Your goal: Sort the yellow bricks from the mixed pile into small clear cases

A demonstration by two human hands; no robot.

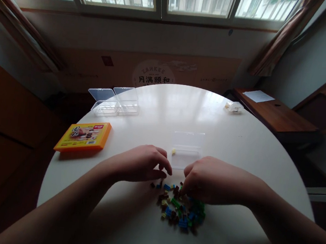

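Observation:
A heap of tiny building bricks (181,210), green, blue, brown and yellow, lies on the round white table (158,109) near me. My right hand (212,181) rests on the heap's far edge, fingers curled down among the bricks. My left hand (142,165) hovers just left of it, fingers pinched together; I cannot make out anything between them. Just beyond both hands stands a small open clear plastic box (186,150) with one yellow brick (173,152) at its left edge.
An orange box with a printed lid (85,136) lies at the table's left edge. Two open clear boxes (116,102) sit at the far left, a small clear box (234,106) at the far right. A wooden bench with a paper sheet (274,112) stands to the right.

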